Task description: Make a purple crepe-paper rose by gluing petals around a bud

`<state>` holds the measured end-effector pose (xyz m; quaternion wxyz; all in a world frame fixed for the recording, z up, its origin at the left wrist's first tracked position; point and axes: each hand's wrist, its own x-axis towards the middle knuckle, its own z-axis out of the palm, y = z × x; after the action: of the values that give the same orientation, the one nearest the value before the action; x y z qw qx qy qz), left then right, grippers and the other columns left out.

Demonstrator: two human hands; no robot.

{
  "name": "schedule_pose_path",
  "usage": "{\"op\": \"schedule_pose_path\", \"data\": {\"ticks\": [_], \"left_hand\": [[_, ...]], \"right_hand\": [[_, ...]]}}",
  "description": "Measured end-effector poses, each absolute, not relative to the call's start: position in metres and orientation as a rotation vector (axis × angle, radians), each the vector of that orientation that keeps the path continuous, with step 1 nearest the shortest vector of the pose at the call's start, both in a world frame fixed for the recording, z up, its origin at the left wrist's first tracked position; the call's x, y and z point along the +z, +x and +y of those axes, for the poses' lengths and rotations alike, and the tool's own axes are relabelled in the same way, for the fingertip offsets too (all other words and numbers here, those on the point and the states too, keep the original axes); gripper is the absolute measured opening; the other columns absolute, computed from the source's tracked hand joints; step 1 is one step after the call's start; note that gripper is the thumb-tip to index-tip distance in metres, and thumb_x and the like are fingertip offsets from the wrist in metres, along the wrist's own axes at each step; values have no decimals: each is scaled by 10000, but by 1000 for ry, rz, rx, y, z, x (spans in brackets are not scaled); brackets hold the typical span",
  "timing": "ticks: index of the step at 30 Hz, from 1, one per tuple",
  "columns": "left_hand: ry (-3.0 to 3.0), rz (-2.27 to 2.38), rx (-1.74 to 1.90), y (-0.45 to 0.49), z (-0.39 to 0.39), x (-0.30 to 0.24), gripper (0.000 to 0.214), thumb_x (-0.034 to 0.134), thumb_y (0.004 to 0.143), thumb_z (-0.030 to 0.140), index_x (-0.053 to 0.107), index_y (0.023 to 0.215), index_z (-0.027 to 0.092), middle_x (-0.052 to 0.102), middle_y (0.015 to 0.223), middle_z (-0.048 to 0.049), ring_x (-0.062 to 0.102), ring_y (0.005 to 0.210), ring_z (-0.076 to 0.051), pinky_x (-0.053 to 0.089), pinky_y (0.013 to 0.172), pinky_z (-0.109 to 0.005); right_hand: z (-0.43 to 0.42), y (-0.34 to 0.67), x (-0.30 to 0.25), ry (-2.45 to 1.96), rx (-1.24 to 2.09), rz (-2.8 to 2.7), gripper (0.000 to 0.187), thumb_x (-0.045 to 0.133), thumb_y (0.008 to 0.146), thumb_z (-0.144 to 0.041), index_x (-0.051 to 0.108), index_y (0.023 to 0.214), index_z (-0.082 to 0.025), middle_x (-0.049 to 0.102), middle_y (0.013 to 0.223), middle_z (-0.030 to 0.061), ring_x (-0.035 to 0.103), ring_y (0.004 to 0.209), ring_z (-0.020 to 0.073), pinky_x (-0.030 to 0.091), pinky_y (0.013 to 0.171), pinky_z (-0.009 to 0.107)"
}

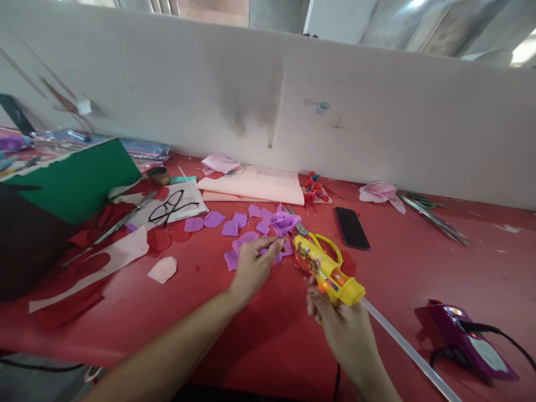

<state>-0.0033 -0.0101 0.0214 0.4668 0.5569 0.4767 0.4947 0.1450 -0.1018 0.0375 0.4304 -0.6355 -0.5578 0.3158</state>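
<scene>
My left hand [254, 267] pinches the underside of a purple crepe-paper flower [285, 223], holding it above the table. In my right hand [343, 324] is a yellow hot glue gun [324, 267], its nozzle close to the flower. A long clear glue stick [412, 352] sticks out of the gun's back end. Behind the gun lie scissors [340, 254] with yellow handles, partly hidden by it. Loose purple petals [230, 228] are scattered on the table around and left of the flower. Some of them are covered by my left hand.
A black phone [352, 228] lies to the right. Nearer is a purple power strip [469, 340] with a black cord. Folded pink paper [255, 185] and red paper flowers [314, 191] lie by the white wall [176, 84]. Eyeglasses [172, 206] and a green board [84, 181] are left.
</scene>
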Motion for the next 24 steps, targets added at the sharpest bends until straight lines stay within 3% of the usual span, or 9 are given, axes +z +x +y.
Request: {"op": "schedule_pose_path", "data": {"ticks": [24], "left_hand": [[1279, 1110, 1250, -2, -7, 14, 246, 605, 802, 338, 723, 697, 149, 722, 732, -44, 617, 715, -157, 460, 686, -251]], "right_hand": [[-103, 145, 41, -1558, 744, -1418, 424, 488, 855, -573, 602, 770, -174, 539, 493, -7, 504, 424, 124, 431, 425, 232]]}}
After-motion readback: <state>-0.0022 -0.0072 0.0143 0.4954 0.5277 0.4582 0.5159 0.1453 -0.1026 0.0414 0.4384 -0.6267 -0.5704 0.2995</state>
